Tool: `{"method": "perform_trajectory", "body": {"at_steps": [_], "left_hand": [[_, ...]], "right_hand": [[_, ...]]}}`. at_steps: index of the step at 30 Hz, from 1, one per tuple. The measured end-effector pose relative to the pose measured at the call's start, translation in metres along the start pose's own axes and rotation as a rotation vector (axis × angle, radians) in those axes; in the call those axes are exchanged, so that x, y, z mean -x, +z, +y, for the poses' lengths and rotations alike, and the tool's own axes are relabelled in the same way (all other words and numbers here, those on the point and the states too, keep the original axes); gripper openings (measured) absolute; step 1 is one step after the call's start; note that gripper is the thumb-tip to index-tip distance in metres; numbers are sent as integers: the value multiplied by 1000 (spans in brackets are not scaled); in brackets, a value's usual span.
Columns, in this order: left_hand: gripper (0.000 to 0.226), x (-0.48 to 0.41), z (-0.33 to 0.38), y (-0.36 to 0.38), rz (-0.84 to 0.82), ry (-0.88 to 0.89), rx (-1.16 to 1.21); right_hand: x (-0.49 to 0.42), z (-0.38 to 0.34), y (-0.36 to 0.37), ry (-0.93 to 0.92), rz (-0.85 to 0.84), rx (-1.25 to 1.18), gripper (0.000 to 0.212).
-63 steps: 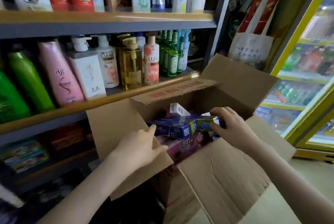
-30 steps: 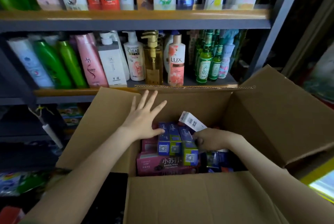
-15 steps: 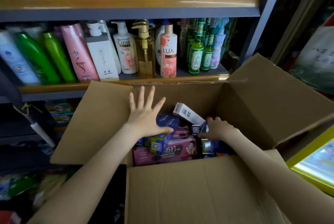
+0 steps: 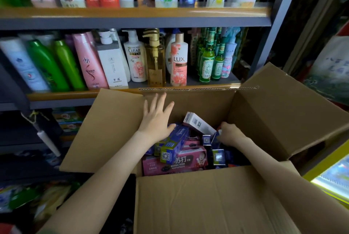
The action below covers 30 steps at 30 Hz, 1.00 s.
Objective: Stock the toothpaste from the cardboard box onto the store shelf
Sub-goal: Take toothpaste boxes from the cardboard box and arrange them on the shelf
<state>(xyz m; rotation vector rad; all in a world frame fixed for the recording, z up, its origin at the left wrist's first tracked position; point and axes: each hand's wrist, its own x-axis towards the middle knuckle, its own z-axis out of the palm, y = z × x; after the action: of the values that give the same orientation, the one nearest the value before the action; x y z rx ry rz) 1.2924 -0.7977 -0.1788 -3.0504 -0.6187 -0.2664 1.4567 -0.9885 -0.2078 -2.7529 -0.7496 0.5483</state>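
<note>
Cardboard is seen on every side of the two hands, which are reached down into the open box (image 4: pixel 204 105). The left hand (image 4: pixel 156 118) is held flat and open, its fingers spread straight toward the box's far wall, while its thumb is laid on a blue carton (image 4: pixel 175 143) at the left side of the pile. The right hand (image 4: pixel 229 133) is curled shut among the cartons near the box's right wall, and a dark carton (image 4: pixel 216 138) appears to be gripped by it, though the fingertips are hidden. A white carton (image 4: pixel 198 123) is tilted up between the two hands. A pink carton (image 4: pixel 175 164) is laid flat against the near wall.

All the toothpaste in view is found inside the box; none is carried toward the shelf (image 4: pixel 62 95). The shelf edge just beyond the box's far rim is lined with bottles (image 4: pixel 177 60), packed side by side. What is kept on the lower shelf at the left cannot be made out.

The step in hand is judged to be the picking of cartons, so the task is reckoned to be at an early stage. For the next move, a firm hold on the dark carton is called for, then a straight lift clear of the white carton and the box rim. A free place must also be found, since none is offered among the bottles.
</note>
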Motion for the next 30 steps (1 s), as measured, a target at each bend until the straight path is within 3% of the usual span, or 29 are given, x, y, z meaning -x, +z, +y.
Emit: {"method": "perform_trajectory", "body": {"at_steps": [3,5,9,12,14,18,21,23,27,30], "left_hand": [[70,-6,-6,-5,103,-8,110],[69,-12,-8,-9,152,18,161],[76,-25,-12,-14,119,67,239],[84,-31,-15,-18,31,115,344],[72,-32,-22,-21,26,119,443],[45,-33,-46,-28,-24,110,496],[70,-33,-63,-29,-64,163,409],[85,-32,-71,-28,-57,193,349],[47,-34,-78,-25,-22,175,237],[39,-35,-79,-19,-32,142,245]], "right_hand": [[13,-2,-30,6,302,-203,38],[26,-5,-52,-91,486,-343,36],[42,-18,-77,-252,590,-690,30],[32,-32,-69,-141,502,-1030,25],[25,-41,-58,-21,360,-1296,23],[17,-59,-46,41,180,-1495,13],[10,-70,-42,36,114,-1669,14],[5,-73,-37,14,64,-1762,32],[-6,-75,-28,-70,-74,-1875,34],[-23,-66,-20,-38,-153,-1851,40]]}}
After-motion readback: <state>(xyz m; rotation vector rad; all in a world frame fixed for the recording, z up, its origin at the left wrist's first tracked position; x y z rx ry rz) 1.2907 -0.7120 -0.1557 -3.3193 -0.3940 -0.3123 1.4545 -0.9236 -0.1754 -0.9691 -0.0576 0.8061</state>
